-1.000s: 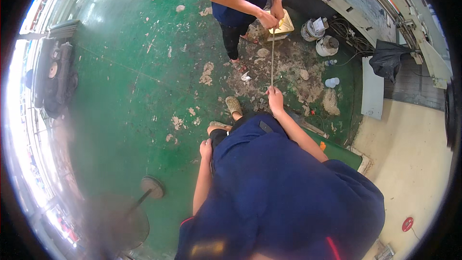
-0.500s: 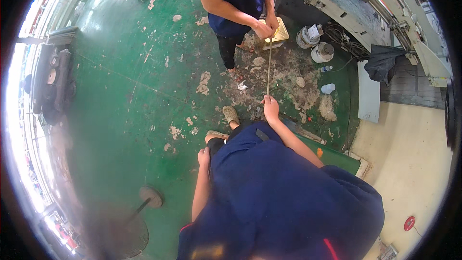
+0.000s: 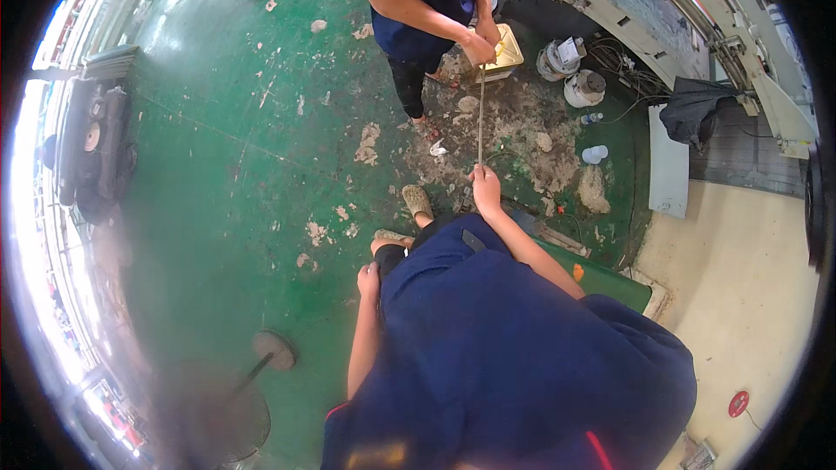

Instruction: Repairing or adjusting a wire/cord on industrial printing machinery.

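My right hand (image 3: 485,189) is closed around the near end of a long thin rod (image 3: 481,122), held out in front of me. The far end of this greyish rod is in the hands (image 3: 482,45) of another person in a dark blue shirt, above a yellowish square container (image 3: 507,50). From here I cannot make out what the rod is for certain. Beside my thigh, my left hand (image 3: 368,281) is loosely closed, with nothing seen in it; its fingers partly hide behind the hand.
White buckets (image 3: 584,89) and a tipped pale blue cup (image 3: 595,155) are on the stained green floor (image 3: 235,191) to the right. A large machine (image 3: 631,22) with a black cloth (image 3: 699,109) fills the far right. A round-based stand (image 3: 274,351) is at lower left.
My right hand and the rod have shifted slightly to the left and away from me. The other person's hands moved a little left. My left hand has barely moved.
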Demonstrator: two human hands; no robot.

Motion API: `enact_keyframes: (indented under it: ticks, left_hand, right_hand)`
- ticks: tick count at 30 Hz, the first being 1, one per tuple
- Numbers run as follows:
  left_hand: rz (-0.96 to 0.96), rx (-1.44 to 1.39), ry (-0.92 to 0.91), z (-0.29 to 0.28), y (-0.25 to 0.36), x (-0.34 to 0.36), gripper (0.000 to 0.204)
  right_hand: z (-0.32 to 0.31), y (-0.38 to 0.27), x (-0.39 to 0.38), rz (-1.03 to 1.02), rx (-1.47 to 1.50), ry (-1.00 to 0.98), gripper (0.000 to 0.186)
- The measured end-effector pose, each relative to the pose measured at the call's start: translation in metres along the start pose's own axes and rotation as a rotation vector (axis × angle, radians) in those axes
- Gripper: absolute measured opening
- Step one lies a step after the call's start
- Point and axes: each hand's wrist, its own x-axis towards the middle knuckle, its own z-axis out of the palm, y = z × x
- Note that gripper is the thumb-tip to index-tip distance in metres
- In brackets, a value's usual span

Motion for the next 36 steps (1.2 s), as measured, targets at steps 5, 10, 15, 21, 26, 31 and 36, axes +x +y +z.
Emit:
enact_keyframes:
  ticks: [5, 10, 15, 21, 26, 31, 36]
  left_hand:
    - [-0.003, -0.003, 0.007, 0.001, -0.006, 0.003, 0.053]
    - [-0.017, 0.023, 0.029, 0.002, 0.001, 0.001, 0.053]
    - [-0.024, -0.015, 0.0, 0.002, -0.008, 0.004, 0.052]
    - [-0.064, -0.062, -0.03, -0.001, 0.001, -0.002, 0.051]
    - [-0.035, -0.01, 0.001, -0.001, 0.004, 0.002, 0.051]
    - [0.043, 0.006, 0.015, 0.001, -0.007, 0.011, 0.051]
    - [0.089, 0.064, 0.03, 0.004, -0.017, 0.008, 0.054]
  right_hand:
    - [0.002, -0.002, -0.002, -0.003, -0.01, -0.014, 0.042]
    - [0.0, -0.002, 0.0, 0.0, -0.008, 0.017, 0.041]
    - [-0.009, -0.009, 0.006, 0.097, -0.032, 0.013, 0.043]
    - [-0.009, -0.005, 0.011, 0.073, -0.081, 0.031, 0.044]
    - [0.002, -0.006, 0.009, -0.03, -0.057, 0.073, 0.042]
    - [0.006, -0.012, 0.011, 0.007, -0.047, 0.002, 0.042]
    - [0.005, -0.005, 0.011, -0.067, -0.085, 0.062, 0.049]
